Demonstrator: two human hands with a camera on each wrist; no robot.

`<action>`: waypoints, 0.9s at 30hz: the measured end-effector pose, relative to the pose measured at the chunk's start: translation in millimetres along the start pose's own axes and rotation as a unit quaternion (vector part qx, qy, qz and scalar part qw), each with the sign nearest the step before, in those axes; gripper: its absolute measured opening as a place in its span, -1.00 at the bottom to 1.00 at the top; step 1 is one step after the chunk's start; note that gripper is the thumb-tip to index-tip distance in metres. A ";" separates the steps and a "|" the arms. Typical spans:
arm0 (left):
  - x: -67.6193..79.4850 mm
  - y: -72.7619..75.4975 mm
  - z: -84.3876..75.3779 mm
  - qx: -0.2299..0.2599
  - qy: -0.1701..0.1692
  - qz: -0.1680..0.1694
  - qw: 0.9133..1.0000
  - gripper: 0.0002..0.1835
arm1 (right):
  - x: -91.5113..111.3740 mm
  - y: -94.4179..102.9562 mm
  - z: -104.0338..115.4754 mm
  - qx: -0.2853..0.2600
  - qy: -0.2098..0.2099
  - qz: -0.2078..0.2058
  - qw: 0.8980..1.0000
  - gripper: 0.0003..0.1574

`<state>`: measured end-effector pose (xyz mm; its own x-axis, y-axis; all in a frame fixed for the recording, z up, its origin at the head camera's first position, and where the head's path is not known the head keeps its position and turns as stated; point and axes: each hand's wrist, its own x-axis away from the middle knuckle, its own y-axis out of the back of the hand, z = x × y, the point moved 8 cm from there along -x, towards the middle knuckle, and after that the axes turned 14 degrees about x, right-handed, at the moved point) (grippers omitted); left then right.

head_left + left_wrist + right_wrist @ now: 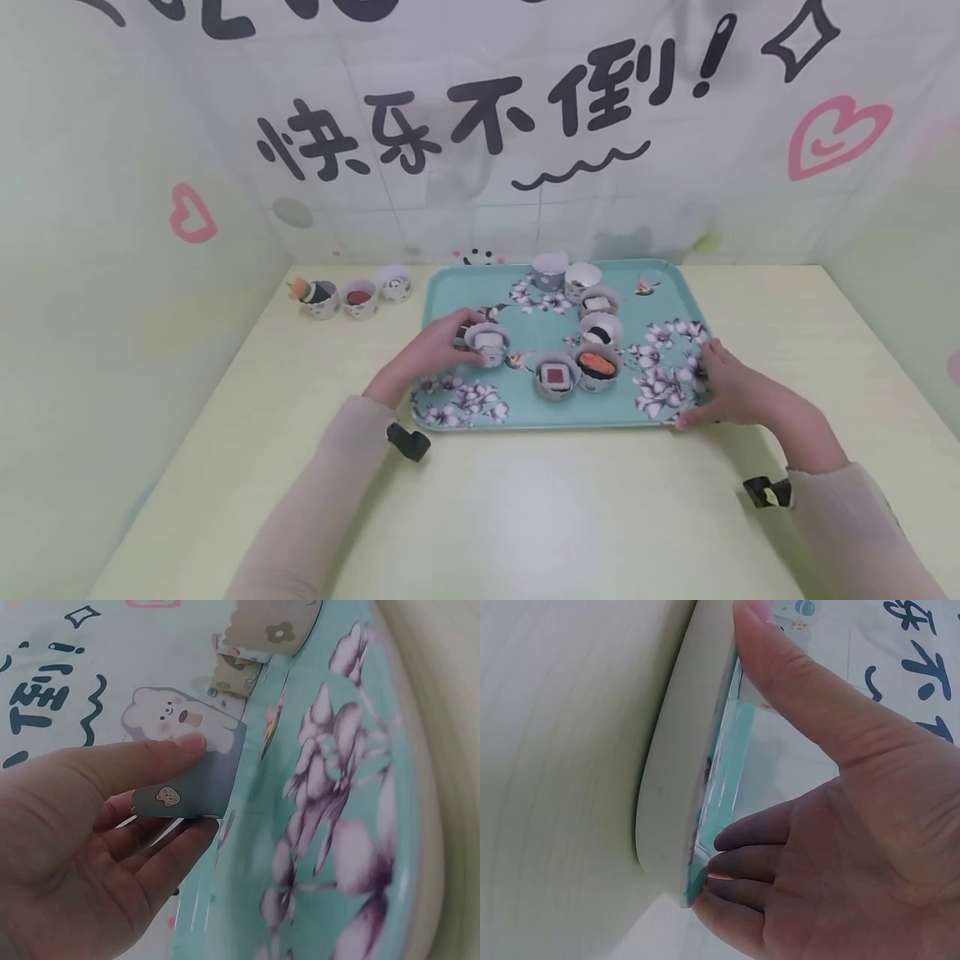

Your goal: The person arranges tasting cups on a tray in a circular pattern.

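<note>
A paper baking cup (492, 360) with a white toy sushi piece in it sits at the left part of a teal floral tray (467, 290). My left hand (438, 343) grips this cup from its left side. In the left wrist view the thumb presses the cup's bear-printed wall (214, 776), with the fingers behind and under it. At the tray's right edge, my right hand (738, 393) touches the rim with its thumb and fingers spread apart. The right wrist view shows the fingertips right at the tray's rim (676, 765).
Several more cups form a curved line on the tray, among them one with orange-topped sushi (597, 363) and one with a red-centred roll (555, 377). Left of the tray, three cups (362, 310) stand on the pale table (525, 517). A printed cloth (450, 192) hangs behind.
</note>
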<state>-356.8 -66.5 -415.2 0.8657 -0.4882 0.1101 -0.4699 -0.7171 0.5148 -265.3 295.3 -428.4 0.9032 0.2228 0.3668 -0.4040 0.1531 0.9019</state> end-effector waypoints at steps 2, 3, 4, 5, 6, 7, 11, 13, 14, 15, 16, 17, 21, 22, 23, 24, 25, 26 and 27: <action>-2.1 -7.1 -2.5 0.001 -0.005 0.012 1.000 -0.37 | -0.1 -0.2 0.0 0.003 0.001 -0.002 1.000 0.78; -3.3 -10.6 -3.7 0.003 -0.007 0.019 1.000 -0.37 | -0.2 -0.2 -0.1 0.004 0.002 -0.002 1.000 0.78; -4.3 -14.1 -5.4 0.004 -0.011 0.026 1.000 -0.37 | -0.3 -0.5 -0.5 0.004 0.002 -0.003 1.000 0.78; -5.3 -17.2 -6.8 0.005 -0.014 0.032 0.999 -0.38 | -0.4 -0.6 -0.7 0.003 0.002 -0.004 1.000 0.78; -6.2 -20.3 -8.4 0.005 -0.019 0.039 0.999 -0.38 | -0.6 -0.9 -1.0 0.003 0.003 -0.005 1.000 0.78; -7.0 -23.3 -9.6 0.006 -0.021 0.045 0.999 -0.38 | -0.9 -1.2 -1.4 0.002 0.003 -0.005 1.000 0.79; -9.5 -32.8 -12.1 -0.002 -0.025 0.062 0.998 -0.38 | -2.0 -3.3 -3.4 -0.001 0.003 -0.007 1.000 0.81; -10.2 -36.6 -11.3 -0.005 -0.020 0.068 0.997 -0.38 | -2.4 -4.2 -4.1 -0.003 0.002 -0.006 1.000 0.82; -10.5 -38.1 -10.9 -0.005 -0.018 0.070 0.997 -0.37 | -2.5 -4.1 -4.1 -0.004 0.003 -0.007 1.000 0.82; -10.5 -39.3 -10.6 -0.006 -0.017 0.071 0.997 -0.37 | -2.4 -4.0 -3.8 -0.006 0.003 -0.008 1.000 0.82; -10.3 -40.3 -10.2 -0.004 -0.014 0.072 0.997 -0.36 | -2.4 -3.9 -3.2 -0.007 0.005 -0.009 1.000 0.82; -10.0 -41.0 -9.9 -0.002 -0.013 0.072 0.997 -0.36 | -2.1 -3.8 -2.9 -0.007 0.005 -0.010 1.000 0.82; -9.1 -42.4 -10.4 0.001 -0.015 0.072 0.997 -0.35 | -1.2 -2.9 -1.4 -0.009 0.005 -0.011 1.000 0.79; -9.1 -42.8 -10.7 0.002 -0.016 0.073 0.997 -0.35 | -1.0 -2.7 -1.2 -0.008 0.005 -0.012 1.000 0.78; -9.1 -43.3 -11.3 0.004 -0.018 0.074 0.997 -0.34 | -0.9 -2.7 -1.6 -0.008 0.004 -0.011 1.000 0.78; -9.1 -43.9 -11.7 0.005 -0.019 0.077 0.997 -0.34 | -0.7 -2.6 -1.6 -0.007 0.004 -0.011 1.000 0.77; -9.2 -44.2 -12.3 0.005 -0.021 0.078 0.997 -0.34 | -0.4 -2.5 -1.7 -0.006 0.003 -0.011 1.000 0.77; -9.2 -44.5 -12.7 0.007 -0.022 0.080 0.997 -0.34 | -0.2 -2.2 -1.4 -0.007 0.004 -0.012 1.000 0.76; -9.3 -44.7 -13.0 0.007 -0.023 0.081 0.996 -0.33 | 0.2 -2.2 -1.4 -0.007 0.004 -0.011 1.000 0.76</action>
<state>-341.6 -23.4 -428.2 0.7701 -0.6199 0.1508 -0.6050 -0.6345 0.4811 -264.4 296.3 -430.7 0.9111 0.2259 0.3447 -0.3856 0.1723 0.9064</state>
